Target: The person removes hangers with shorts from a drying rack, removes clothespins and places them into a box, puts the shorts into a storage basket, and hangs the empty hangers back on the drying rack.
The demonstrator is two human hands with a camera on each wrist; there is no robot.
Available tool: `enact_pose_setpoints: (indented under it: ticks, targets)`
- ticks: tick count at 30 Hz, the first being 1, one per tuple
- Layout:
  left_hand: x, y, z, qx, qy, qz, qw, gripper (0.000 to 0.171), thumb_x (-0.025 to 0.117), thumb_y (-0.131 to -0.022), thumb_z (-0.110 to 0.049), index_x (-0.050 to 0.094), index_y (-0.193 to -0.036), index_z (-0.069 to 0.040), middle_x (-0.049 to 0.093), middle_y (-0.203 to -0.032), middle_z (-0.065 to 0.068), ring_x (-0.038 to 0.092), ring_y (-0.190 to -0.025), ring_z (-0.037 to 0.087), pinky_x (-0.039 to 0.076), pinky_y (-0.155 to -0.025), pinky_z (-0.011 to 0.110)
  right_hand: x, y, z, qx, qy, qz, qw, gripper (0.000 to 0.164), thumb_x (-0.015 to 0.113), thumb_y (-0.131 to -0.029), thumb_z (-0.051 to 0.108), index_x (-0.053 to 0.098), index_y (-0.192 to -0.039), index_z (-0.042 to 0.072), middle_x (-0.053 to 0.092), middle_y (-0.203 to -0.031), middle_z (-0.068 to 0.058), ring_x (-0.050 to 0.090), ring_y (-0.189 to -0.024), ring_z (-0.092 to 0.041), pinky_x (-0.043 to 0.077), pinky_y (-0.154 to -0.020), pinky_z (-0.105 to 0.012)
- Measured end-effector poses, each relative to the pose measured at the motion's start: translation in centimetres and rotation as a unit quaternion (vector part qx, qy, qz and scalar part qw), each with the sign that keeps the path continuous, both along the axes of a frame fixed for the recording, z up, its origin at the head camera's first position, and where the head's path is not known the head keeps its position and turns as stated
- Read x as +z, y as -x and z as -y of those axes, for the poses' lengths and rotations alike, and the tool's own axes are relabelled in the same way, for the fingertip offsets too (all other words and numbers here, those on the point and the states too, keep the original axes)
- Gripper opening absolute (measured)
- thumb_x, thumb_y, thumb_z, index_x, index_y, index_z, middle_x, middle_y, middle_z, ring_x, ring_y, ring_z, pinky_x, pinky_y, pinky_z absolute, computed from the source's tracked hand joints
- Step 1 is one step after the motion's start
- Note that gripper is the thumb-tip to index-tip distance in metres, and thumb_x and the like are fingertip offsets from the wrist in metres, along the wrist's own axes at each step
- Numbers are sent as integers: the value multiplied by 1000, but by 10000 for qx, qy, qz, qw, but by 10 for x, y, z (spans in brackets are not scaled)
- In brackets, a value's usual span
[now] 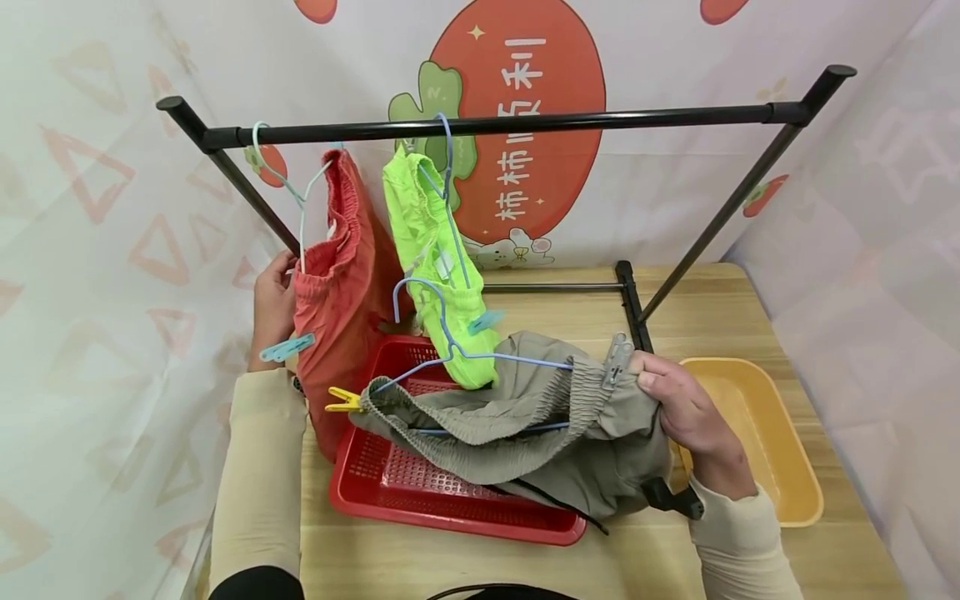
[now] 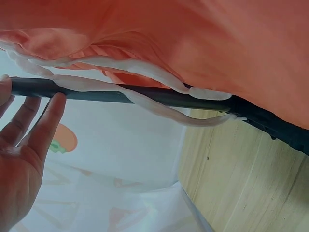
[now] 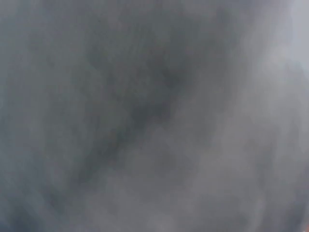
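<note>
My left hand (image 1: 274,302) is beside the red-orange shorts (image 1: 352,275). In the left wrist view its thumb and fingers lie on either side of the black post of the clothes rack (image 2: 106,94), next to a white drawstring (image 2: 145,104). With my right hand (image 1: 686,408) I grip grey pants (image 1: 480,417) at the waistband's right end, by a grey clothespin (image 1: 618,362). A blue hanger (image 1: 450,343) sits inside that waistband, its hook up and off the bar. A yellow clothespin (image 1: 345,401) clips the other end. Blurred grey fills the right wrist view.
The rack's top bar (image 1: 525,125) carries the red-orange shorts on a pale hanger (image 1: 300,200) and neon green shorts (image 1: 427,250) on a blue one. Under the grey pants stands a red basket (image 1: 457,517). A yellow tray (image 1: 780,450) lies at right on the wooden table (image 1: 577,317).
</note>
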State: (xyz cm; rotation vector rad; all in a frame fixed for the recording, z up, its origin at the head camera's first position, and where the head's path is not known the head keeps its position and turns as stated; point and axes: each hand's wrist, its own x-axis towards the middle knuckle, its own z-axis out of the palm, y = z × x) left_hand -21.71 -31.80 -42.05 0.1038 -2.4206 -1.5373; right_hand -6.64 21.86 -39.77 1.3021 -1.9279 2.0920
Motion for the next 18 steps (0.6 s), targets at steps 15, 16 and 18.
enact_pose_setpoints:
  ticks: [15,16,18]
  targets:
    - [2,-3,-2,69,160,84,9998,42,54,-108,-31,59,-142,-6,60,-130,12,64,-103,8,51,-95,26,-8,-5,-10,-546,152,41,9984,40,17,-86,-25,51,-85,-5,48,-77,-8,48,-71,-18,38,-62,-31]
    - [3,-2,-2,67,166,113,9998,42,53,-108,-30,58,-143,-6,59,-131,14,64,-103,8,51,-96,27,-9,-5,-9,-542,110,57,9985,40,17,-87,-25,52,-86,-4,48,-77,-7,48,-70,-18,38,-62,-31]
    - [4,-3,-1,45,161,138,9998,43,52,-109,-29,56,-145,-6,58,-133,16,63,-104,7,51,-96,26,-11,-4,-8,-526,49,78,9986,41,17,-88,-25,52,-86,-4,48,-77,-7,48,-69,-18,38,-61,-32]
